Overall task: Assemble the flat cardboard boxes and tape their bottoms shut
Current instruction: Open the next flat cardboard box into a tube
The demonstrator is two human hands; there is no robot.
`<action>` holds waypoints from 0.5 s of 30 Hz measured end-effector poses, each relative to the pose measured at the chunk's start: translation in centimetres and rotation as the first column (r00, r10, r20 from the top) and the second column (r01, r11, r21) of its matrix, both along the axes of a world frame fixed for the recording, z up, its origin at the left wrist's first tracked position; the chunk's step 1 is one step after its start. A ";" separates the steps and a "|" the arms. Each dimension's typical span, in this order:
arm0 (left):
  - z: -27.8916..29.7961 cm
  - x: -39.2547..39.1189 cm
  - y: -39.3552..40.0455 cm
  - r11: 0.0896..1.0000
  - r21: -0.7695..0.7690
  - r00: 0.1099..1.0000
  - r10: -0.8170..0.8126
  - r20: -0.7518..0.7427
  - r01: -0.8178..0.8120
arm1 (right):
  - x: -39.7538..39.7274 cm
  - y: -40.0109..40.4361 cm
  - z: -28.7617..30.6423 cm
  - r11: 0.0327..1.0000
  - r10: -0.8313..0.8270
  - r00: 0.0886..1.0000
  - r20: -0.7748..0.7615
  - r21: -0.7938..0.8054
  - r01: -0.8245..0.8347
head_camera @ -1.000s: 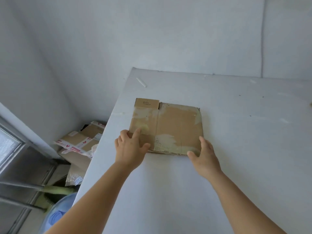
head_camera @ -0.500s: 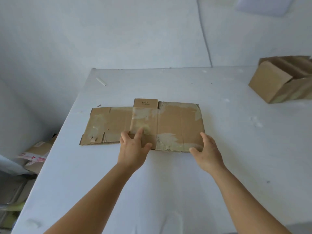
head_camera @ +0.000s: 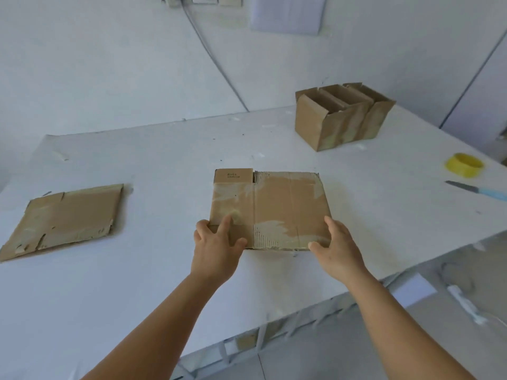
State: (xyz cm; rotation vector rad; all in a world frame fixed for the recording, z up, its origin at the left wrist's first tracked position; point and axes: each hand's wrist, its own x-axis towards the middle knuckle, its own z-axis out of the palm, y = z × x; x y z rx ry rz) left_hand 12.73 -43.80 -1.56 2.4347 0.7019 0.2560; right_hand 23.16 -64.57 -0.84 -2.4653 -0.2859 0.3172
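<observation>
Flat box (head_camera: pixel 277 207) — flap print unreadable.

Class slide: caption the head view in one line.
Both hands, left hand and right hand, grip a flattened brown cardboard box on the white table.

Bare desk (head_camera: pixel 164 160) lies open between the flat box (head_camera: pixel 274 204) under the hands and the second flat box (head_camera: pixel 65 218) far left. Rightward, upright boxes (head_camera: pixel 340 119), tape roll (head_camera: pixel 463 164) and knife (head_camera: pixel 477 189) stand in the way.

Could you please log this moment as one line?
left hand: grips flat brown cardboard box | right hand: holds its corner | stage: unfolded, untaped
</observation>
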 end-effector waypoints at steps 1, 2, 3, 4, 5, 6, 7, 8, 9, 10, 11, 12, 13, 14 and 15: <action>0.1 0.7 -1.4 1.000 0.003 1.000 -0.016 0.002 0.016 | 0.4 -1.6 0.2 1.000 -0.014 1.000 -0.002 0.003 0.014; 0.2 1.4 -2.9 0.999 0.005 0.999 -0.034 0.006 0.034 | 0.8 -3.2 0.3 1.000 -0.029 1.000 -0.004 0.006 0.029; 0.3 2.1 -4.2 0.999 0.005 0.999 -0.052 0.011 0.052 | 1.2 -4.7 0.5 0.999 -0.044 0.999 -0.003 0.011 0.044; 0.4 2.8 -5.4 0.997 0.009 0.997 -0.070 0.015 0.070 | 1.6 -6.1 0.6 0.998 -0.058 0.998 0.003 0.015 0.058; 0.6 3.6 -6.9 0.996 0.017 0.996 -0.093 0.018 0.093 | 2.0 -7.8 0.8 0.997 -0.077 0.997 0.010 0.024 0.077; 0.7 4.1 -7.7 0.994 0.019 0.994 -0.105 0.020 0.105 | 2.2 -8.7 1.0 0.996 -0.087 0.996 0.014 0.031 0.086; 0.8 4.6 -8.5 0.993 0.020 0.993 -0.117 0.024 0.116 | 2.5 -9.6 1.1 0.995 -0.098 0.995 0.015 0.038 0.097; 1.0 5.4 -9.7 0.990 0.025 0.990 -0.138 0.027 0.137 | 2.8 -10.8 1.2 0.992 -0.118 0.993 0.015 0.048 0.117; 1.1 6.1 -10.7 0.987 0.031 0.987 -0.159 0.026 0.158 | 3.2 -12.0 1.3 0.989 -0.137 0.990 0.015 0.058 0.136; 1.1 6.9 -11.6 0.984 0.033 0.984 -0.176 0.026 0.176 | 3.6 -13.1 1.4 0.986 -0.156 0.988 0.014 0.067 0.155; 1.2 7.7 -12.5 0.981 0.033 0.981 -0.193 0.026 0.192 | 4.0 -14.1 1.3 0.982 -0.174 0.985 0.013 0.075 0.173; 1.2 8.4 -13.4 0.978 0.032 0.978 -0.208 0.027 0.207 | 4.4 -15.1 1.2 0.978 -0.192 0.981 0.009 0.082 0.191; 1.2 9.2 -14.2 0.975 0.031 0.975 -0.222 0.027 0.221 | 4.9 -16.0 1.1 0.974 -0.209 0.978 0.002 0.088 0.208; 1.2 10.0 -14.9 0.971 0.031 0.971 -0.237 0.028 0.236 | 5.4 -16.8 1.0 0.970 -0.224 0.975 -0.002 0.092 0.224; 1.1 10.9 -15.6 0.968 0.032 0.968 -0.250 0.027 0.249 | 6.0 -17.6 0.9 0.967 -0.236 0.972 -0.007 0.097 0.236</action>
